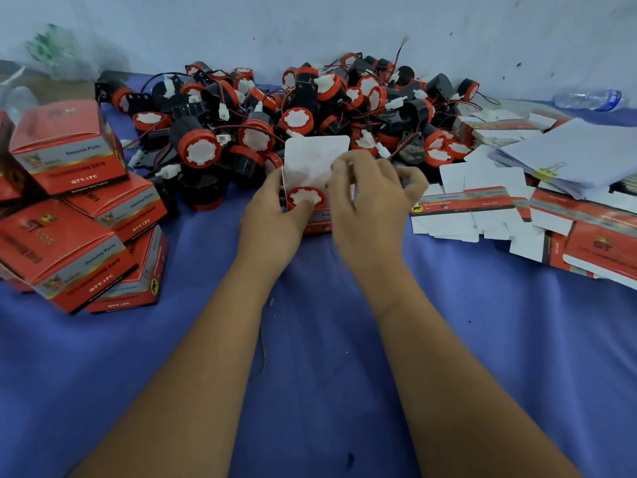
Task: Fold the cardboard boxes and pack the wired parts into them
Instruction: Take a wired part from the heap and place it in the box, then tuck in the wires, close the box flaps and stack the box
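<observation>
Writing: folded boxes [65,146] read "Genuine Parts" on a grey band and "GTT:1PC" in white on red, with an "ST" logo in gold; smaller lines are too blurred to read.
Flat blanks: unfolded cartons [472,205] at right show the same red and grey band, a small black animal mark on yellow, white undersides.
Box in hand: open carton [317,157] at centre, just in front of the parts heap, white inner flap standing upright, red printed side facing down toward the blue cloth [310,374].
Wired part: black body with red cap and white toothed insert [306,197], seated in the mouth of the open carton.
Left hand: left hand [272,215] grips the carton's left side, thumb pressing on the part's white face, fingers curled round the box.
Right hand: right hand [365,201] at the carton's right edge, fingers bent and spread; blurred, so whether they pinch the flap I cannot tell.
Heap: loose parts [296,108] with red and black wires and white plugs, along the wall.
Other: paper stack with yellow clip [579,157]; plastic bottle [589,98] far right.
</observation>
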A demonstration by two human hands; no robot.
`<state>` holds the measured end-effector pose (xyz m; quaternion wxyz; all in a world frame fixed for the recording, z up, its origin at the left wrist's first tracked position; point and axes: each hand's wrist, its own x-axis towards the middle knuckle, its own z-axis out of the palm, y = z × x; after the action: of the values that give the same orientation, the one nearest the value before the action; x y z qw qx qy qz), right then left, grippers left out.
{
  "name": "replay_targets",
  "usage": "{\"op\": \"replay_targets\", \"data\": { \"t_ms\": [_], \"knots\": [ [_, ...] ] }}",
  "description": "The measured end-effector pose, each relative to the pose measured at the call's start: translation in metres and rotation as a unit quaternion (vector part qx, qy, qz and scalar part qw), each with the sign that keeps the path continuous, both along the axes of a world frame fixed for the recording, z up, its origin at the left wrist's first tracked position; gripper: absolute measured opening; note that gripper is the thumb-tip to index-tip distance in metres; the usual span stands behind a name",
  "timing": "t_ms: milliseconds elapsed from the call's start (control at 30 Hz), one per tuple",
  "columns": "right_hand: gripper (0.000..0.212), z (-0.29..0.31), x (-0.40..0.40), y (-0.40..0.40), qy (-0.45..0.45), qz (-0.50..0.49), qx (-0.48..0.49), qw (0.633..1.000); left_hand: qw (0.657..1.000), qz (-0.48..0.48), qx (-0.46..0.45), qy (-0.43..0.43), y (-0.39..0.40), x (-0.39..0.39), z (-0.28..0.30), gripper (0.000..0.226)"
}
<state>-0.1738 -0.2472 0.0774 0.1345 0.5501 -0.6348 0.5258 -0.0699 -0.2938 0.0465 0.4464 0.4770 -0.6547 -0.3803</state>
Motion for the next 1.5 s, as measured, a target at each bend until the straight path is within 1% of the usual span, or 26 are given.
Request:
{"op": "replay_targets", "data": {
  "t_ms": [100, 167, 233, 333, 367, 433, 500, 567, 667, 867, 900, 1000, 1100, 1167, 1267, 1333, 1400, 1500],
  "knots": [
    [0.026, 0.001, -0.011, -0.004, -0.044, -0.02, -0.004, 0.999, 1.0, 0.009, 0.009, 0.004, -0.001, -0.001, 0.0, 0.037],
    [0.029, -0.002, -0.017, -0.007, -0.04, -0.031, 0.018, 0.999, 1.0, 0.008, 0.012, 0.007, -0.001, -0.001, 0.0, 0.037],
    [0.031, -0.007, -0.02, -0.01, -0.018, -0.032, 0.064, 0.997, 1.0, 0.007, 0.011, 0.009, 0.0, 0.0, 0.0, 0.038],
    [0.028, -0.016, -0.021, -0.013, 0.058, -0.031, 0.134, 0.989, 1.0, 0.008, 0.004, 0.005, 0.0, -0.001, 0.0, 0.041],
    [0.029, -0.019, -0.021, -0.013, 0.082, -0.038, 0.149, 0.985, 1.0, 0.01, 0.002, 0.004, 0.0, -0.001, 0.0, 0.04],
    [0.03, -0.02, -0.022, -0.013, 0.103, -0.06, 0.16, 0.98, 1.0, 0.01, 0.003, 0.002, 0.0, -0.001, 0.0, 0.039],
    [0.028, -0.019, -0.022, -0.012, 0.105, -0.079, 0.171, 0.976, 1.0, 0.009, 0.004, -0.002, 0.0, -0.001, 0.001, 0.041],
    [0.027, -0.018, -0.023, -0.012, 0.099, -0.094, 0.206, 0.969, 1.0, 0.005, 0.005, -0.005, 0.001, -0.001, 0.002, 0.042],
    [0.024, -0.014, -0.025, -0.012, 0.056, -0.096, 0.242, 0.964, 1.0, -0.006, 0.002, -0.011, 0.003, -0.001, 0.004, 0.043],
    [0.012, -0.011, -0.021, -0.013, -0.045, -0.1, 0.192, 0.975, 1.0, -0.02, 0.005, -0.008, 0.004, 0.0, 0.006, 0.043],
    [0.011, -0.011, -0.021, -0.013, -0.047, -0.095, 0.186, 0.977, 1.0, -0.019, 0.005, -0.007, 0.004, 0.0, 0.005, 0.044],
    [0.014, -0.014, -0.023, -0.012, -0.01, -0.064, 0.164, 0.984, 1.0, -0.016, 0.005, -0.002, 0.003, 0.001, 0.004, 0.044],
    [0.02, -0.015, -0.024, -0.01, -0.041, -0.023, 0.133, 0.99, 1.0, -0.014, 0.008, 0.003, 0.002, 0.001, 0.003, 0.044],
    [0.02, -0.015, -0.027, -0.011, -0.072, -0.007, 0.14, 0.987, 1.0, -0.013, 0.013, 0.004, 0.001, 0.0, 0.003, 0.046],
    [0.014, -0.016, -0.03, -0.012, -0.103, 0.021, 0.173, 0.979, 1.0, -0.012, 0.017, 0.005, 0.0, 0.0, 0.003, 0.048],
    [0.013, -0.017, -0.03, -0.013, -0.115, 0.011, 0.177, 0.977, 1.0, -0.016, 0.015, 0.002, 0.0, 0.001, 0.003, 0.05],
    [0.01, -0.019, -0.027, -0.013, -0.111, -0.022, 0.17, 0.979, 1.0, -0.025, 0.013, 0.0, 0.0, 0.001, 0.003, 0.051],
    [0.016, -0.02, -0.025, -0.013, -0.09, -0.034, 0.174, 0.98, 1.0, -0.029, 0.011, 0.005, 0.0, 0.001, 0.003, 0.052]
  ]
}}
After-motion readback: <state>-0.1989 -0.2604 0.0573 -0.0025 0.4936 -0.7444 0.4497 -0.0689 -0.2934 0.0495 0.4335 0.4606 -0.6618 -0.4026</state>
